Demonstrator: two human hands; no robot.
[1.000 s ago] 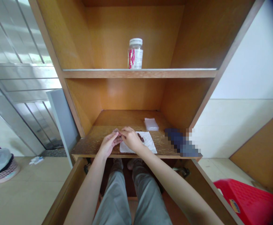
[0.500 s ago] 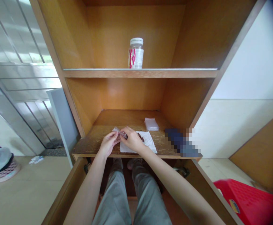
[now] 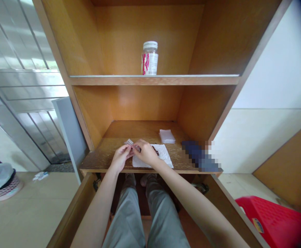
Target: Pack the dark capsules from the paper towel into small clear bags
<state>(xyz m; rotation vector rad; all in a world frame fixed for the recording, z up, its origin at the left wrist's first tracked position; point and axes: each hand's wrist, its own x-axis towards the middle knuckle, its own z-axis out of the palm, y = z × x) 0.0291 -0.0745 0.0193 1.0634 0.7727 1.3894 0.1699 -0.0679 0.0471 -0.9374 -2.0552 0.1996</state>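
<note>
Left hand [image 3: 120, 158] pinches a clear plastic sleeve [image 3: 130, 143]; right hand [image 3: 146, 153] too.

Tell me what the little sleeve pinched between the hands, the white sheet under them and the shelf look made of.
The sleeve looks like thin clear plastic: it glints and shows through, though it is small. The white sheet seems to be matte paper tissue, softly creased. The shelf looks like varnished wood or veneer, with brown grain and a slight sheen.

left hand [image 3: 120, 158]: bare | right hand [image 3: 146, 153]: bare | forearms [image 3: 191, 203]: bare, no sleeves worn | trousers [image 3: 126, 220]: loose grey-green cloth, creased at the knees
</note>
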